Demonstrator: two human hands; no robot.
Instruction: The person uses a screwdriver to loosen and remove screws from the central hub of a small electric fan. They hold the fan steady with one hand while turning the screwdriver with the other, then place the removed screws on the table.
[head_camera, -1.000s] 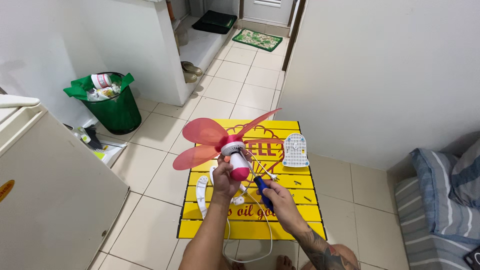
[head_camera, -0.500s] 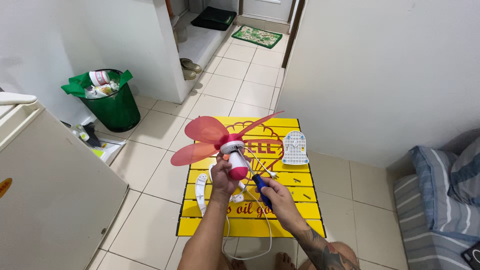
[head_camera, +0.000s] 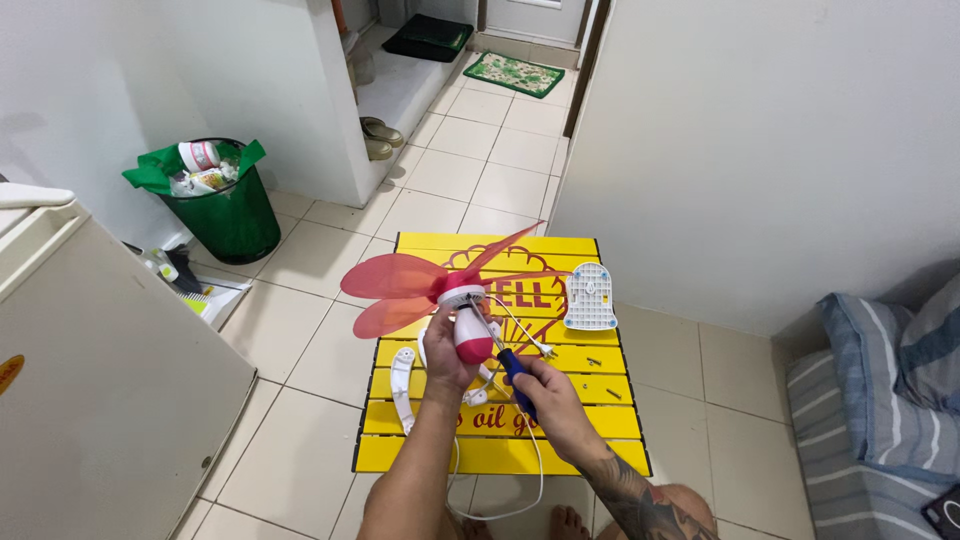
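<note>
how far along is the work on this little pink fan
Already off: a white grille-like cover, a curved white piece and loose screws lie on the yellow slatted board. In hand: the left hand grips the fan while the right hand points a blue-handled screwdriver at its body. The red blades are on.

sofa (head_camera: 880, 400) cropped, screws (head_camera: 600, 362) tiny

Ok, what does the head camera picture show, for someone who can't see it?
A person's left hand holds a small pink fan while the right hand works a blue-handled screwdriver at its body, above a yellow slatted board strewn with white fan parts and screws.
</note>
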